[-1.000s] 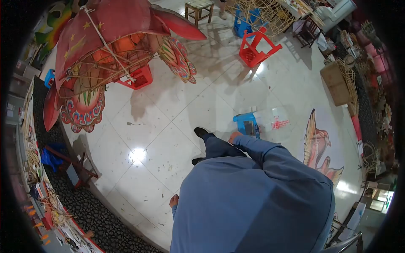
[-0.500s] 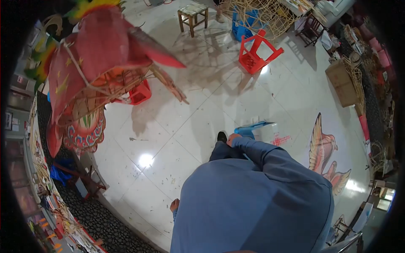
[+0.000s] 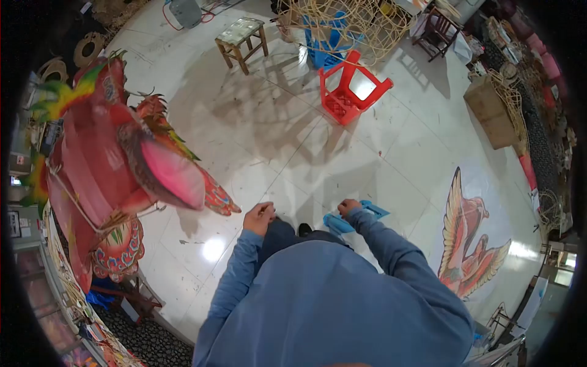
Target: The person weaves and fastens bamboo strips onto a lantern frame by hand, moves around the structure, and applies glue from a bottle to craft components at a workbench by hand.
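My left hand (image 3: 260, 218) is raised in front of my body with its fingers curled in, and nothing shows in them. It is to the right of the large red painted fish-like lantern (image 3: 98, 165), apart from its patterned fin. My right hand (image 3: 349, 208) is closed on a blue plastic stool (image 3: 339, 224), whose frame shows on both sides of the hand. My sleeve hides part of the stool.
A red stool (image 3: 345, 104) stands ahead, near bamboo framework (image 3: 367, 24) and another blue stool (image 3: 324, 46). Farther left is a wooden stool (image 3: 240, 32). At right are a cardboard box (image 3: 491, 113) and a bird painting (image 3: 468, 232) on white sheeting.
My left hand has swung up and forward from beside my body. My right hand and the blue stool have shifted slightly. The lantern now appears lower, showing its pink fin and feathered top.
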`<state>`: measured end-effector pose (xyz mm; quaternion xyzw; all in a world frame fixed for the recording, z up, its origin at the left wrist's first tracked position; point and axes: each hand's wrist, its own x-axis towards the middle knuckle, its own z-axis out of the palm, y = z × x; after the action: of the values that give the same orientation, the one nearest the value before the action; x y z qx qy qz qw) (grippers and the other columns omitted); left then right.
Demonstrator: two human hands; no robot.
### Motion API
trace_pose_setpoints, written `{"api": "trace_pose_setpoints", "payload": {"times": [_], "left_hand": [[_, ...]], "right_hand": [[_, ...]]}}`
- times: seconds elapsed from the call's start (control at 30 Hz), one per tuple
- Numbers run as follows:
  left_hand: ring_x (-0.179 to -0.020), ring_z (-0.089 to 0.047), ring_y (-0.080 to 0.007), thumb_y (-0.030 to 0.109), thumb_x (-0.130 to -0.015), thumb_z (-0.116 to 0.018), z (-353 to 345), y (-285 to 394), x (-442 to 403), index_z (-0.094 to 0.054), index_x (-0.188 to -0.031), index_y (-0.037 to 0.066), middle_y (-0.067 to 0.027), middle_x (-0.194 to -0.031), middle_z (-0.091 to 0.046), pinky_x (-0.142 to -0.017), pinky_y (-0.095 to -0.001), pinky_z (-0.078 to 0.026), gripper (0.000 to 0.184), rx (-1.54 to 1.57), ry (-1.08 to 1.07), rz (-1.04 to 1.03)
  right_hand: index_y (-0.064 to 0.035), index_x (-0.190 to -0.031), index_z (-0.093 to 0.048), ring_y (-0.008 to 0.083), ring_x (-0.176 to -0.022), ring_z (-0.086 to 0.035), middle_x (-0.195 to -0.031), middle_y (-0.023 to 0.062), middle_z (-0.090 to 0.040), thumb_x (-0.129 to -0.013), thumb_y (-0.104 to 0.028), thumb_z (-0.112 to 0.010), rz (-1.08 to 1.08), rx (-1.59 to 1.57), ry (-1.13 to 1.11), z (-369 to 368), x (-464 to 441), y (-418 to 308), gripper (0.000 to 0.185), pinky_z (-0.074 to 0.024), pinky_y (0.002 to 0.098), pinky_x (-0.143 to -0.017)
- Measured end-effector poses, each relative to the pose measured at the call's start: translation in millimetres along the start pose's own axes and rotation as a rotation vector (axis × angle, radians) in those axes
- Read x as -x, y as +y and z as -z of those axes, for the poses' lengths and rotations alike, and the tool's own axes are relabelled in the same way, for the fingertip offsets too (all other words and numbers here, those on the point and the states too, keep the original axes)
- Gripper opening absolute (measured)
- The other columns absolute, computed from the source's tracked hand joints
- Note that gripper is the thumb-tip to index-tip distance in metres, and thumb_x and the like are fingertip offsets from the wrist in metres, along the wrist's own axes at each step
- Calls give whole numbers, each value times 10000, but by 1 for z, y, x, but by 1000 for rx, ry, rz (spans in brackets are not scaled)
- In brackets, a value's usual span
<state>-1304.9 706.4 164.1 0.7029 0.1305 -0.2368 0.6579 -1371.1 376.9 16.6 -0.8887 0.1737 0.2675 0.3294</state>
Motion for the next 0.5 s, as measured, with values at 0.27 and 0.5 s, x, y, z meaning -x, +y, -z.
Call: {"api": "trace_pose_setpoints", "payload": {"times": [0.27,0.5], "left_hand": [[-647,-574,-117,209,-818,-547,-100,83,-186,-573,-969,-3,-71,-780,-608,-590,-230,-471,262,-148,-244,-21],[-641,-569,-108,239,-821,-535,-145,170,-361,-576,-985,9,-51,-748,-607,-593,-227,-462,286,-232,-316,-64]], "right_hand": [[3,-854,-606,178,-562,-612,-708,105,-632,-760,-240,-552,-240,-350,-74,40,-59,8,266,-507,308,-547],[3,-793,-608,196,-527,-605,-651,112,-621,-756,-203,-529,-526,-802,96,135,-144,-1,223,-496,290,-505]]}}
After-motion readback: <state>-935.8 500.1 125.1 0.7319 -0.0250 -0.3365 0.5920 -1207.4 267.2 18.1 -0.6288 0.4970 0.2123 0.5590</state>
